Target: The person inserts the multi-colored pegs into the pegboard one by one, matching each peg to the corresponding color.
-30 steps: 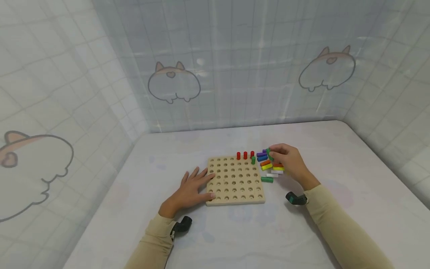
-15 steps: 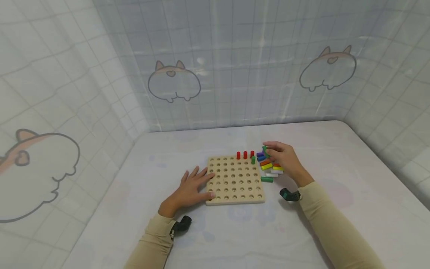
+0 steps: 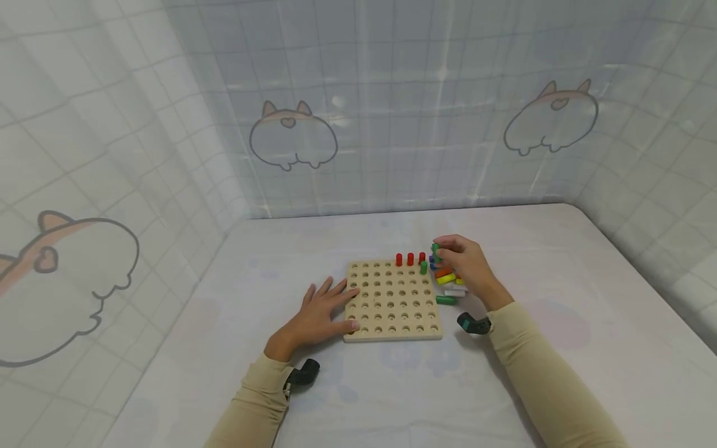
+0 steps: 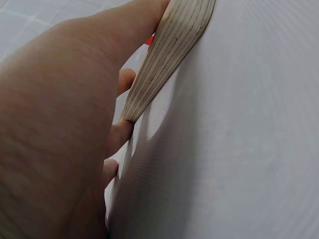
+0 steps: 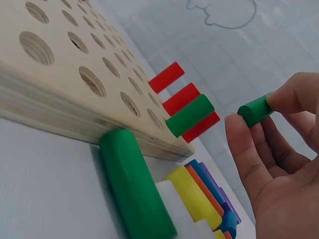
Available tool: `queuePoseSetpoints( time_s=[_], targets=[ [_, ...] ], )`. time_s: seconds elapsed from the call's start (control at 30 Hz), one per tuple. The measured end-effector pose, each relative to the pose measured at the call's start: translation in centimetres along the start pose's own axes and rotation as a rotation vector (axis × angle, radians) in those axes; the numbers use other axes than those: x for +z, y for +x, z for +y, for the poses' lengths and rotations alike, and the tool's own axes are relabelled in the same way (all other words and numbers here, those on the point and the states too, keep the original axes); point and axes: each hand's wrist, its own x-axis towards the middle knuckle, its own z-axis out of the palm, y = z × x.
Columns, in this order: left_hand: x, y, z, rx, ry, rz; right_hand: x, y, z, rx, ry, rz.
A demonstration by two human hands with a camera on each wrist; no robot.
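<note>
Grid-patterned walls (image 3: 392, 149) with cartoon animal outlines surround a white-covered desk (image 3: 392, 398). The right hand (image 3: 467, 264) pinches a green peg (image 5: 257, 110) between thumb and fingers, above the loose pegs. The left hand (image 3: 316, 317), fingers spread, rests on the left edge of the wooden pegboard (image 3: 371, 300). Three red pegs (image 3: 411, 259) stand in its far row, a second green peg (image 3: 424, 268) just in front of the rightmost. Beside the board's right edge lie purple, blue, orange, yellow, white and green pegs (image 3: 445, 300).
</note>
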Motion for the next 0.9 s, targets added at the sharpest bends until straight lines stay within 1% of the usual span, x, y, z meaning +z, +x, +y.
queuePoseSetpoints(
  time_s=[0.13, 0.4, 0.5, 0.63, 0.9],
  targets=[
    [-0.3, 0.1, 0.1, 0.003, -0.012, 0.0, 0.4, 0.3, 0.0, -0.002, 0.034, 0.009],
    [-0.4, 0.4, -0.2, 0.017, -0.016, 0.013, 1.1, 1.0, -0.1, 0.021, 0.033, 0.04],
    [-0.4, 0.5, -0.1, 0.011, -0.01, 0.01, 1.2, 1.2, -0.2, 0.033, 0.037, 0.054],
    [-0.3, 0.7, 0.0, 0.001, -0.003, 0.006, 1.5, 1.4, -0.1, 0.024, 0.042, 0.058],
    [-0.4, 0.8, 0.0, 0.001, -0.006, 0.009, 1.7, 1.8, 0.0, 0.015, 0.028, 0.057]
  ],
)
